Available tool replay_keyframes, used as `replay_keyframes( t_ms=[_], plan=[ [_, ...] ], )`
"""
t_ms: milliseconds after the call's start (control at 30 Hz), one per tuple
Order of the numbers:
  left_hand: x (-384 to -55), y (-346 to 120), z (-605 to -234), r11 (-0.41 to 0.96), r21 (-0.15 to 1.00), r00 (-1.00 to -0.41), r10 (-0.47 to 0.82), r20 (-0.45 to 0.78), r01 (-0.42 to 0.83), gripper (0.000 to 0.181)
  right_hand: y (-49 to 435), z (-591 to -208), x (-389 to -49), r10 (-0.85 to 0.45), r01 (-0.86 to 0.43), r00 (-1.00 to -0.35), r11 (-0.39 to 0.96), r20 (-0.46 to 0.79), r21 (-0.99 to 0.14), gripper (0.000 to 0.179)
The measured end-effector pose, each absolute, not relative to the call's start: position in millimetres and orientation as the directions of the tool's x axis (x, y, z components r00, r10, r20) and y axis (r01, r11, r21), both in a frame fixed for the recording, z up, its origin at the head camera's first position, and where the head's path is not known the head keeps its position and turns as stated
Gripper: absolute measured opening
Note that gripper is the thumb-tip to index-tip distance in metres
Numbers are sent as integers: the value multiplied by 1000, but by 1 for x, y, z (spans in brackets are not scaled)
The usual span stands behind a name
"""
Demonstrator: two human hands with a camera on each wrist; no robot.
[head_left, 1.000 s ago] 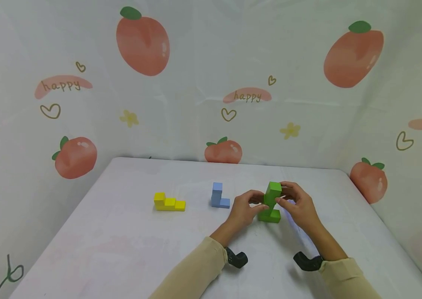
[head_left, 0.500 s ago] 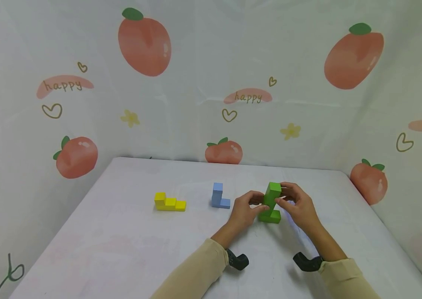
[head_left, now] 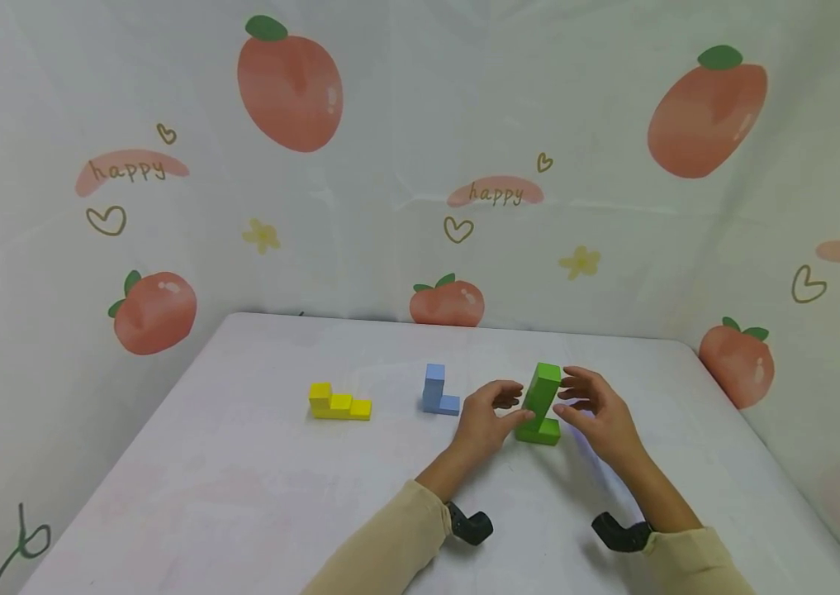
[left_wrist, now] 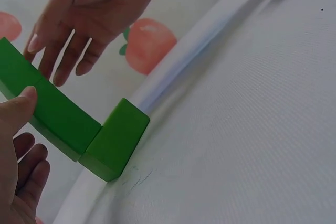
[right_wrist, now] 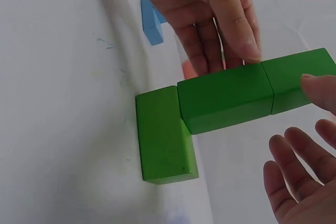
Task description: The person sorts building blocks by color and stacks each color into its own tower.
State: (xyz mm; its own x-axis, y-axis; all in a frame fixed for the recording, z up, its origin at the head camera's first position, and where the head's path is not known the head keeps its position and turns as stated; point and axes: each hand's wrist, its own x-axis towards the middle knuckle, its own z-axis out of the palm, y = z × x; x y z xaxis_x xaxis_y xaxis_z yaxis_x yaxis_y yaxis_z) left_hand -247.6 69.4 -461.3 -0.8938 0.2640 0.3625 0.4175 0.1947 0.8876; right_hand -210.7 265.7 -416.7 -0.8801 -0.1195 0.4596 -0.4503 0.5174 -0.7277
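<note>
A green L-shaped stack (head_left: 541, 397) stands on the white table. Two green blocks (right_wrist: 226, 95) rise end to end from one end of a flat green base block (right_wrist: 164, 135). At its left side is my left hand (head_left: 485, 419), thumb tip right at the stack and the other fingers loosely spread behind it. On the right, my right hand (head_left: 600, 413) is spread beside the upper block, with a gap between its fingers and the stack in the head view. Nothing else is in either hand.
Left of the hands stands a blue L-shaped block piece (head_left: 434, 392). Further left lies a yellow stepped block piece (head_left: 336, 405). A white cloth with printed fruit (head_left: 446, 302) hangs behind the table (head_left: 241, 496).
My right hand has moved slightly right, off the green stack, and its fingers have spread. My left fingers have loosened and drawn slightly left. The green stack stays upright.
</note>
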Motion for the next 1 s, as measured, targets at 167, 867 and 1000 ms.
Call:
replay_keyframes(
  t_ms=[167, 867, 1000],
  plan=[
    [-242, 64, -459, 189, 885, -888, 274, 369, 426, 45, 268, -419, -206, -111, -433, -889, 524, 445, -734, 57],
    [-211, 12, -453, 163, 813, -815, 289, 503, 559, 37, 293, -436, -188, -125, -443, -859, 668, 496, -598, 54],
    [-207, -7, -451, 203, 796, -812, 285, 510, 571, 37, 298, -441, -186, -156, -441, -858, 713, 490, -545, 53]
  ],
)
